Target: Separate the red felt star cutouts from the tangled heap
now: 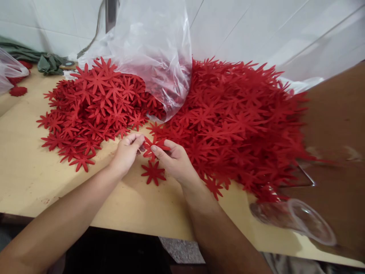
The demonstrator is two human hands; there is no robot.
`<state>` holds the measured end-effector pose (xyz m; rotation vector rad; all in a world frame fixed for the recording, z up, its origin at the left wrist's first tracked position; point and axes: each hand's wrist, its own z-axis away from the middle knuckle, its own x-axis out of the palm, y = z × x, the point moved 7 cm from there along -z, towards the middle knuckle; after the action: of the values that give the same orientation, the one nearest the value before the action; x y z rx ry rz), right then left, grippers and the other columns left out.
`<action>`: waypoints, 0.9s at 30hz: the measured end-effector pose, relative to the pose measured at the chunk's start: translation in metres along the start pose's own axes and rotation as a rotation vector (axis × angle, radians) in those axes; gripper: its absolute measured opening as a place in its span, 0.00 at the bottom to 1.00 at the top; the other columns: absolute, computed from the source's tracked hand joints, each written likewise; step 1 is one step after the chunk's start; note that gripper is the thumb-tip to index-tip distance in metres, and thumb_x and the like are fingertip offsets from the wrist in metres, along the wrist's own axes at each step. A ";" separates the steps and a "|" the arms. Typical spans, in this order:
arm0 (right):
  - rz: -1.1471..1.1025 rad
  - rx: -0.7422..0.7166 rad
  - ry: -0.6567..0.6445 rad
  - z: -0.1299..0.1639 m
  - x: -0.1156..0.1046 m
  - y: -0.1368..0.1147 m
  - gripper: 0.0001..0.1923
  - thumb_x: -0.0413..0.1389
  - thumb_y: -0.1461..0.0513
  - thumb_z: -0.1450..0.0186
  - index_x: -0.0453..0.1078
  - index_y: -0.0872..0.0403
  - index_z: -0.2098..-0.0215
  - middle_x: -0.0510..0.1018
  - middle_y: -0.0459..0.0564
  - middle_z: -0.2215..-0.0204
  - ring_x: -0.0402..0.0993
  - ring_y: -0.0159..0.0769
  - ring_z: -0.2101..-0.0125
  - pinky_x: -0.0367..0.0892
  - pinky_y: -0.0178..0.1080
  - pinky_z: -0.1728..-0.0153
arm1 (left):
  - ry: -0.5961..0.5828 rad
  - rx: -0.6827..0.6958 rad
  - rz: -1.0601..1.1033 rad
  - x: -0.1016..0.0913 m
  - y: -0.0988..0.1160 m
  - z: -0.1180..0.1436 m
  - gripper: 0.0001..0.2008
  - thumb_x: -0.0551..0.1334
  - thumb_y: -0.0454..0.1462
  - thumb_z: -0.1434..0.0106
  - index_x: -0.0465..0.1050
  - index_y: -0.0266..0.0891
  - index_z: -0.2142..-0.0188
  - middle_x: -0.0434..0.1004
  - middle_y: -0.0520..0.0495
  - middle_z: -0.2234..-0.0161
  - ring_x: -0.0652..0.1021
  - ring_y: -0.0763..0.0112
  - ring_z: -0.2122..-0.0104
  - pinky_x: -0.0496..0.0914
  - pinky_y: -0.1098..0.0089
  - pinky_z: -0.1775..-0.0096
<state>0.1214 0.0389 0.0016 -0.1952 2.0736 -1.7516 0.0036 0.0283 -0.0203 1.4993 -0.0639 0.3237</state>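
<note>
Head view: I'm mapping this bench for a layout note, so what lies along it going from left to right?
Small plastic bag → green cloth → left flower pile → left hand → held red flower → right hand → right flower pile → clear cup.

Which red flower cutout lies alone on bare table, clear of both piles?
The single red flower flat on the wooden table, just below the right hand. Bare wood surrounds it; the others overlap in piles or sit pinched between the hands.
</note>
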 end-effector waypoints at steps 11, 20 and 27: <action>-0.045 -0.042 -0.028 0.000 0.002 -0.001 0.12 0.56 0.53 0.43 0.70 0.54 0.71 0.74 0.45 0.75 0.69 0.29 0.73 0.66 0.35 0.68 | -0.194 0.097 -0.058 0.016 0.013 0.007 0.07 0.59 0.37 0.45 0.66 0.36 0.76 0.63 0.56 0.79 0.63 0.81 0.78 0.60 0.76 0.72; -0.025 -0.004 -0.073 0.002 0.005 -0.003 0.14 0.57 0.53 0.45 0.69 0.55 0.67 0.74 0.46 0.73 0.68 0.29 0.73 0.66 0.34 0.69 | -0.054 0.090 -0.095 0.005 0.010 0.002 0.08 0.59 0.36 0.45 0.65 0.36 0.78 0.62 0.56 0.81 0.62 0.81 0.80 0.59 0.77 0.74; 0.063 -0.060 0.040 0.005 -0.011 -0.018 0.15 0.56 0.52 0.44 0.60 0.54 0.79 0.62 0.40 0.84 0.58 0.24 0.82 0.59 0.31 0.79 | 0.203 -0.019 0.042 -0.028 0.010 -0.009 0.11 0.60 0.39 0.44 0.61 0.38 0.79 0.59 0.56 0.82 0.62 0.82 0.81 0.57 0.78 0.77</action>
<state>0.1302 0.0349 0.0207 -0.1118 2.1387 -1.6708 -0.0274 0.0326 -0.0177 1.4409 0.0636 0.5061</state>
